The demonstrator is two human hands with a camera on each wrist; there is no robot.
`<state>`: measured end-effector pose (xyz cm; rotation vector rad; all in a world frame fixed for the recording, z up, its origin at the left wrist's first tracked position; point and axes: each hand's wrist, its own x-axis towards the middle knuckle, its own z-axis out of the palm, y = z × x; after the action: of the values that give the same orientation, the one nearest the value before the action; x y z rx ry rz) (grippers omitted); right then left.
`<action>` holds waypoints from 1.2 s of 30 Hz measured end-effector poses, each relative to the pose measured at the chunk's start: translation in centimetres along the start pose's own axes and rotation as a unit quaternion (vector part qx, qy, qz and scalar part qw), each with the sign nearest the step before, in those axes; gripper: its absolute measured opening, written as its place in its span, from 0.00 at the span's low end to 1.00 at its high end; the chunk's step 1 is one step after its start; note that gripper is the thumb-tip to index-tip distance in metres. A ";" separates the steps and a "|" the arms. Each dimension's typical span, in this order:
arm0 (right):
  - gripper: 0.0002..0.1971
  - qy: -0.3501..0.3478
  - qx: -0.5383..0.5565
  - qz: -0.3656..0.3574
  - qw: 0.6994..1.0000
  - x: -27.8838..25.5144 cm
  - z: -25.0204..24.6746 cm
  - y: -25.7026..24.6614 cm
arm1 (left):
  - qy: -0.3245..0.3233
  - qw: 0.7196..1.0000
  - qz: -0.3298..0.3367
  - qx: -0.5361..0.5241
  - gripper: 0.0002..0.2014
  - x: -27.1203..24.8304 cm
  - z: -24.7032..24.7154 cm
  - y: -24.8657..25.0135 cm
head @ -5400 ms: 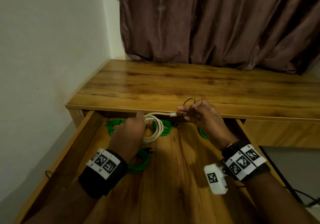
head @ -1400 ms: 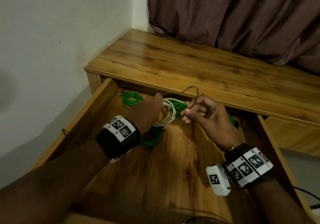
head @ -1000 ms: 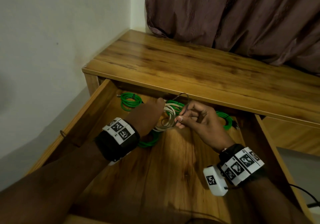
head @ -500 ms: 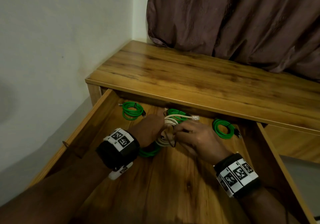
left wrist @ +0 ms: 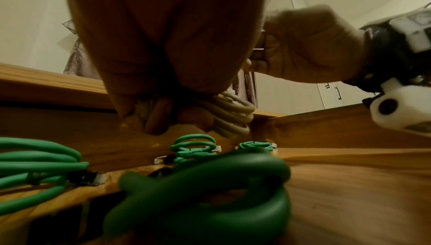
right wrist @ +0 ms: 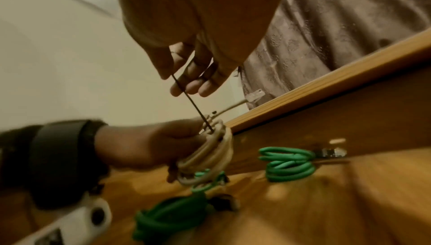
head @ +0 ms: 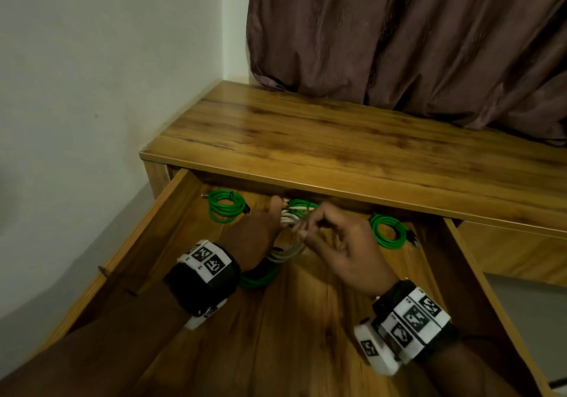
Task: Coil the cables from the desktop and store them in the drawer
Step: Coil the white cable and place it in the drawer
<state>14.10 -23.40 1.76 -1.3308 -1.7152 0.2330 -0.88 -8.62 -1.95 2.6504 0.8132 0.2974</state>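
Over the open wooden drawer [head: 138,243], my left hand [head: 260,231] grips a coiled white cable [head: 288,252] by its rim, fingers curled through the loops. My right hand [head: 303,228] is just right of the coil and pinches a thin black tie [right wrist: 191,101]. The tie runs taut from my right fingers [right wrist: 193,83] down to the top of the white coil [right wrist: 210,157]. The cable's clear plug [right wrist: 255,95] sticks out behind. In the left wrist view the white coil [left wrist: 233,116] hangs below my palm.
Several tied green cable coils lie on the drawer floor: back left [head: 227,206], back right [head: 386,231], behind the hands [head: 302,204], and under my left wrist [head: 260,277]. The desktop [head: 337,138] overhangs the drawer's back. A wall stands on the left and a curtain [head: 399,43] behind.
My right hand brought the black tie down onto the white coil, then turned and drew back to the right, pulling the tie taut. My left hand kept hold of the coil.
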 end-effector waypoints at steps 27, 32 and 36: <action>0.01 0.135 -0.074 0.112 0.982 -0.4 1.2 1.9 | -0.055 0.997 0.052 0.003 0.23 -0.4 0.5 2.5; 0.01 0.170 0.008 0.161 0.972 -0.1 0.8 2.4 | -0.009 0.997 0.076 -0.021 0.12 -0.1 -0.1 2.6; 0.03 0.169 0.044 0.151 0.973 0.0 0.9 1.8 | 0.031 0.996 0.083 -0.030 0.06 -0.3 -0.1 2.6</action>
<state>14.61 -22.37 0.11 -1.4693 -1.2052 0.2371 0.12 -10.76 -0.93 2.6669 0.5931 0.4413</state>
